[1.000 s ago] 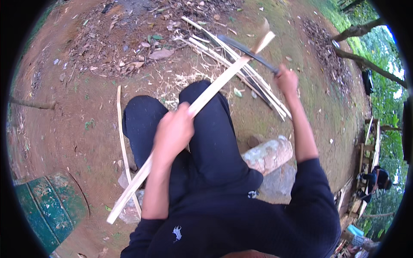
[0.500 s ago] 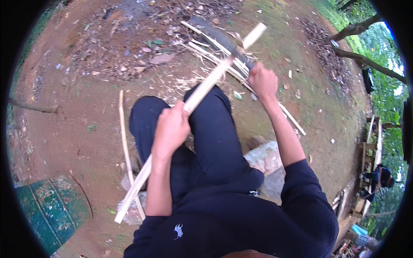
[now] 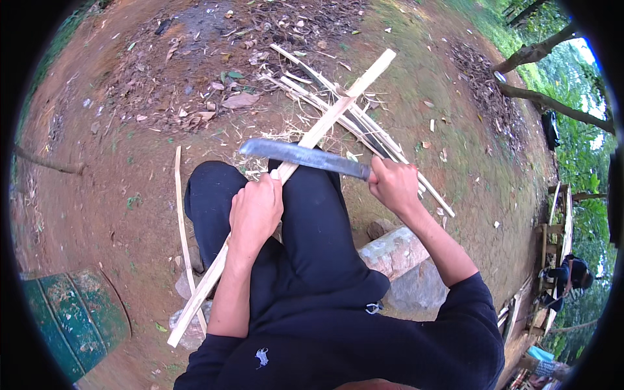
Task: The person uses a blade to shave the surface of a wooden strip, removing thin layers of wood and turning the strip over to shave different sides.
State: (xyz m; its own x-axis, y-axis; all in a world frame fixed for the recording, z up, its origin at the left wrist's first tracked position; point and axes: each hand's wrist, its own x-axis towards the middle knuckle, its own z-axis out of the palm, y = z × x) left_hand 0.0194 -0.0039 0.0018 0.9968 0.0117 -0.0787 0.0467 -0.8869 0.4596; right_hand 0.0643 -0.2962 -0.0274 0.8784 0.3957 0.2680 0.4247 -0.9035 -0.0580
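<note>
My left hand (image 3: 255, 211) grips a long pale bamboo strip (image 3: 338, 110) that runs diagonally from lower left to upper right over my knees in black trousers. My right hand (image 3: 393, 184) holds the handle of a long grey knife (image 3: 302, 156). Its blade lies crosswise on the strip, just above my left hand, with the tip pointing left.
A pile of split bamboo strips (image 3: 364, 123) lies on the bare dirt ahead, with dry leaves (image 3: 240, 101) beyond. One thin strip (image 3: 182, 221) lies by my left leg. A green container (image 3: 71, 322) sits lower left, a concrete block (image 3: 396, 250) under me, and another person (image 3: 572, 276) far right.
My right hand has swung the knife from the upper right, above the pile, down and left until the blade rests across the strip by my left hand. The strip stayed nearly still.
</note>
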